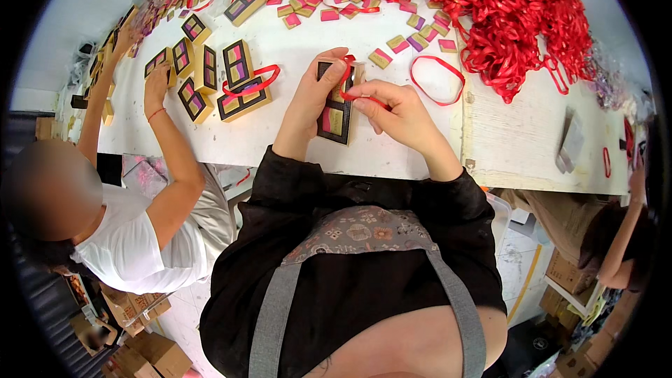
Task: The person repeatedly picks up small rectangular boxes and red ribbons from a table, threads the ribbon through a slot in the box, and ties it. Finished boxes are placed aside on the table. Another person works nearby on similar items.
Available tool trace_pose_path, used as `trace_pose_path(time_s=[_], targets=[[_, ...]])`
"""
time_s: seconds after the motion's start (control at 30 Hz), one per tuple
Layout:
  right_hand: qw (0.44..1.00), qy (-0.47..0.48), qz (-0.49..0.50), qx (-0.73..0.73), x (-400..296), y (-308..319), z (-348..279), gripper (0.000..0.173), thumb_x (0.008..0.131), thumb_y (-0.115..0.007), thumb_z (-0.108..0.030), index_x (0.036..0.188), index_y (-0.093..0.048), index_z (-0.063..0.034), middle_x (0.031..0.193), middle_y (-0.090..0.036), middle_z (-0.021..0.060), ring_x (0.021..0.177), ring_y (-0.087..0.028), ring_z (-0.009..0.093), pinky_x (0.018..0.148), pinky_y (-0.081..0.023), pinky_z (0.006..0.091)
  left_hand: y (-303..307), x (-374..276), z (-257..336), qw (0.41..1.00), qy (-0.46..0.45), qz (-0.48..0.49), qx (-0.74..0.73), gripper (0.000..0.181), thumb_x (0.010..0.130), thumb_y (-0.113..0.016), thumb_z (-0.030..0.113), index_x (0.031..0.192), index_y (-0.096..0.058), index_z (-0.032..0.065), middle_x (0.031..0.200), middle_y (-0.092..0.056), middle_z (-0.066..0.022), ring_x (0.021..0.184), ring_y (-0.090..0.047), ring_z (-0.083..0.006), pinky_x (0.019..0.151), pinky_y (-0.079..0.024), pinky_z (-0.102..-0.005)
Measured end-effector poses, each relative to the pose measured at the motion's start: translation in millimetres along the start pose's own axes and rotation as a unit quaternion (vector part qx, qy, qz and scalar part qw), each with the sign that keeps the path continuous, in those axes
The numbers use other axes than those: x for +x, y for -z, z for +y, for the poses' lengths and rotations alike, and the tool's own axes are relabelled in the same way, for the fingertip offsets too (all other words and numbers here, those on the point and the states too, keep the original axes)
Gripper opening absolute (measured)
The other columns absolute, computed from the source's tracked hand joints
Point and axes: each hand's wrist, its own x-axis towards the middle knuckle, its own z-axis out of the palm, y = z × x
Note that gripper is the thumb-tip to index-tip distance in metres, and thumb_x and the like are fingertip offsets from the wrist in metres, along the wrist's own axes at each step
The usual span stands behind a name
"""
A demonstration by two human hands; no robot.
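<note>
A black and gold gift box [336, 122] with a window showing small pink and gold pieces lies before me on the white table. My left hand [315, 86] grips its upper left side, the thumb pressing a red ribbon [347, 76] against the box top. Between the thumb and forefinger of my right hand [391, 107], the same ribbon is pinched over the box's right side. A loop of red ribbon [437, 80] lies to the right of my right hand. Two similar boxes [237, 63] stand at the left, a ribbon loop [266, 79] draped across the lower one.
A large heap of red ribbons [517, 21] lies at the back right. Small wrapped pieces [397, 43] are scattered along the back. On the left, a co-worker's hand [156, 86] touches one of several boxes [197, 100]. Another person's arm [625, 241] shows at the far right.
</note>
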Motion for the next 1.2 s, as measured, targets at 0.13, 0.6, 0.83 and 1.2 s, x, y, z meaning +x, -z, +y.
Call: trace_pose_path(time_s=[0.13,0.6,0.83,1.2], targets=[[0.99,-0.079,-0.063,0.103,-4,-4,8,0.017,0.089,-0.057,-0.01,0.103,-0.064,-0.003,0.06,-0.054,-0.0009,0.048,-0.046,0.005,0.044,-0.035,0.0199,-3,-4,7,0.999,0.0,0.001,-0.052,0.047,0.087,-0.06,0.033,0.12,-0.047,0.0034,0.1,-0.058,-0.0071,0.086,-0.057,-0.0138,0.074,-0.049,-0.0271],[0.98,0.125,0.003,-0.153,-7,-5,32,0.023,0.075,-0.071,-0.012,0.097,-0.065,-0.0093,0.088,-0.064,0.0019,0.089,-0.058,0.012,0.093,-0.031,0.0362,2,-8,39,0.984,-0.036,0.143,-0.1,0.051,0.092,-0.043,0.047,0.109,-0.058,0.0015,0.08,-0.059,-0.0049,0.07,-0.058,-0.0132,0.062,-0.049,-0.0267],[0.992,0.087,0.057,-0.072,-6,-27,54,0.038,0.074,-0.071,-0.008,0.109,-0.059,-0.0061,0.092,-0.065,0.0026,0.09,-0.057,0.013,0.086,-0.036,0.0283,1,-9,36,0.979,-0.051,0.171,-0.102,0.042,0.089,-0.054,0.033,0.117,-0.048,0.0036,0.096,-0.06,-0.0097,0.083,-0.061,-0.0221,0.073,-0.053,-0.0352],[0.966,-0.074,-0.075,0.235,-10,2,38,0.016,0.08,-0.067,-0.004,0.094,-0.063,0.0008,0.094,-0.065,0.0056,0.088,-0.059,0.011,0.078,-0.048,0.0269,-18,-20,49,0.989,-0.095,0.021,-0.112,0.036,0.074,-0.068,0.012,0.104,-0.052,0.0004,0.097,-0.06,-0.0133,0.085,-0.064,-0.0247,0.076,-0.055,-0.0371]])
